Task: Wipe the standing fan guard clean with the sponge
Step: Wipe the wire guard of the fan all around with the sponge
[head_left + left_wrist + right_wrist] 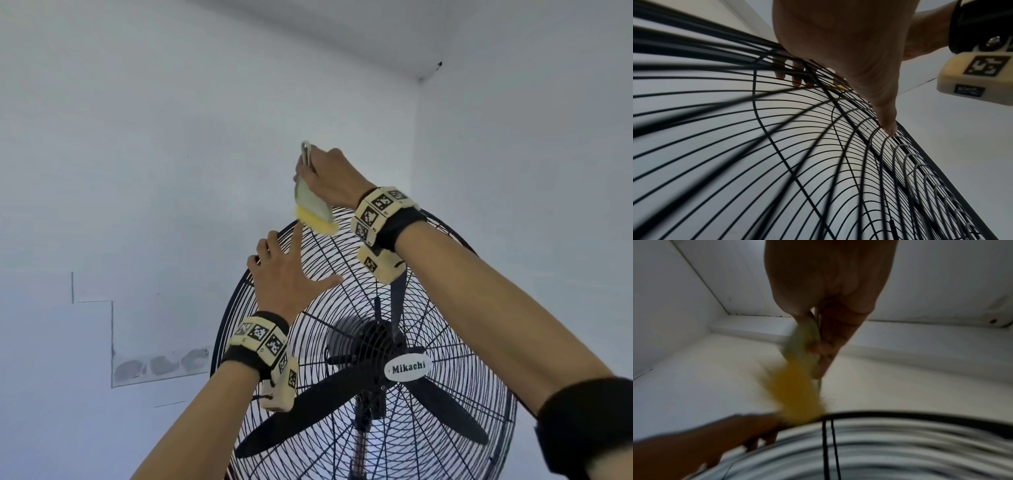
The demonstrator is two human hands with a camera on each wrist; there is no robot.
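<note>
Right hand (327, 173) gripping handled yellow sponge (317, 222), pad touching top rim of black wire fan guard (445, 308). Left hand (286, 274) open, fingers spread flat against guard's upper left. White "Mikachi" badge (407, 368) at guard centre.

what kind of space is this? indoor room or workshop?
Probably a plain indoor room, sparsely finished. White painted walls meet in a corner under a white ceiling; a patched area marks the wall; a large black Mikachi standing fan fills the foreground.
</note>
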